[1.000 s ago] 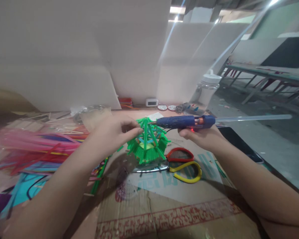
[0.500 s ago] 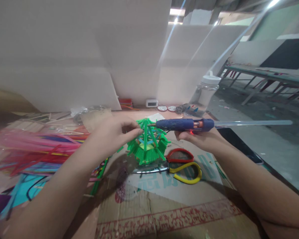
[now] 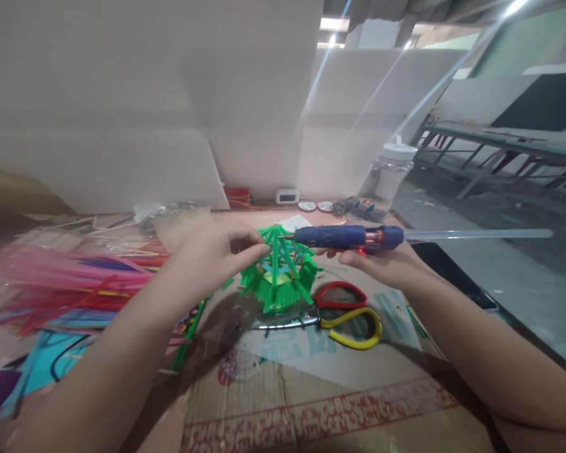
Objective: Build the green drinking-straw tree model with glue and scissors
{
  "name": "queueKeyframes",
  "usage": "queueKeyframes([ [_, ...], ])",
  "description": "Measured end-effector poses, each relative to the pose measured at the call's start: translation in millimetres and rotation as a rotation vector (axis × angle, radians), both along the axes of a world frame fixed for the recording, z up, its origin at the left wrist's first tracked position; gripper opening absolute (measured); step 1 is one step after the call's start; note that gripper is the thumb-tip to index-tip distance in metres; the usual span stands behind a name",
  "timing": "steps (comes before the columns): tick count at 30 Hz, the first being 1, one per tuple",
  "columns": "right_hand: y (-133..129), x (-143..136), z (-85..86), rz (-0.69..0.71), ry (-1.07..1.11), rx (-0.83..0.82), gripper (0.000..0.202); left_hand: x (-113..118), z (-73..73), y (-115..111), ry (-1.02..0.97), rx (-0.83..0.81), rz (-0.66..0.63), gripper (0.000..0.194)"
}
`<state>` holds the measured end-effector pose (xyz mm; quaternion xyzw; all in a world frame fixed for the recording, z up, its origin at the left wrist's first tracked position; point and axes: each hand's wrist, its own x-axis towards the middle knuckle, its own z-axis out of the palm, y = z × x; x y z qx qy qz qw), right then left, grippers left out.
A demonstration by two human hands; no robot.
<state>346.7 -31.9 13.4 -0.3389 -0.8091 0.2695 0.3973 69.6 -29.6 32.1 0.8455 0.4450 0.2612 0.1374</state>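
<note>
Green model (image 3: 283, 297) between both hands (image 3: 219, 246)

I see the left hand (image 3: 221, 255) pinching a green model (image 3: 283, 292) near its top while the right hand (image 3: 387, 263) holds a blue glue gun (image 3: 332, 238), nozzle (image 3: 287, 236) at the struts (image 3: 275, 255). Scissors (image 3: 317, 316) lie beside the model.

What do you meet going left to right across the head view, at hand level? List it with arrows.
Pink strips → left hand → green model → glue gun in the right hand → phone.
</note>
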Motion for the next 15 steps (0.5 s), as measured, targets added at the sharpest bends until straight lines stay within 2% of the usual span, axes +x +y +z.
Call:
queueKeyframes([
  [6, -0.6, 1.6, 2.2, -0.069, -0.121, 0.082, 0.041, 0.7, -0.1, -0.9, 0.0, -0.006, 0.001, 0.027],
  [15, 0.7, 1.6, -1.3, -0.092, -0.13, 0.138, 0.034, 1.0, 0.7, -0.4, 0.009, 0.01, 0.007, 0.026],
])
